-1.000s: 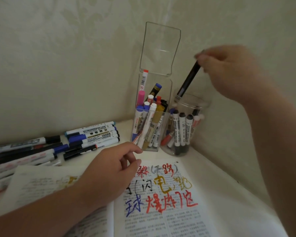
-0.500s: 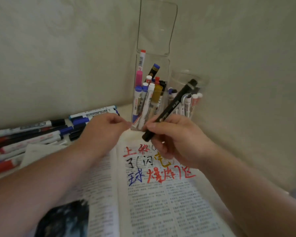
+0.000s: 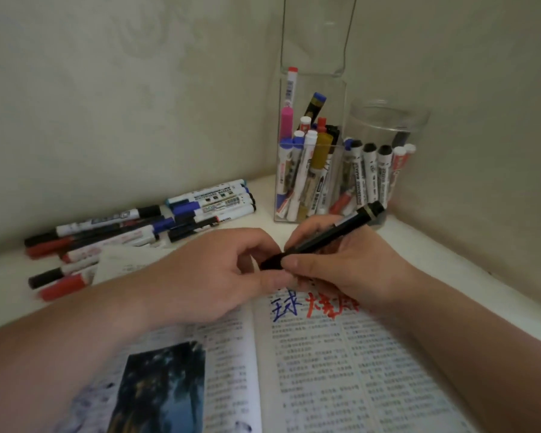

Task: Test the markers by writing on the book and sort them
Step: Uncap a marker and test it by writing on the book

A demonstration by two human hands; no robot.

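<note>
**Black plastic marker (image 3: 350,221) over the open printed book (image 3: 341,370)**

Head view: likely light, rigid, smooth. The right hand (image 3: 353,273) grips its barrel mid-length; the left hand (image 3: 213,276) pinches the lower end — probably the cap, the place to pull. Slim, dark, a pale band near its raised top.
</note>
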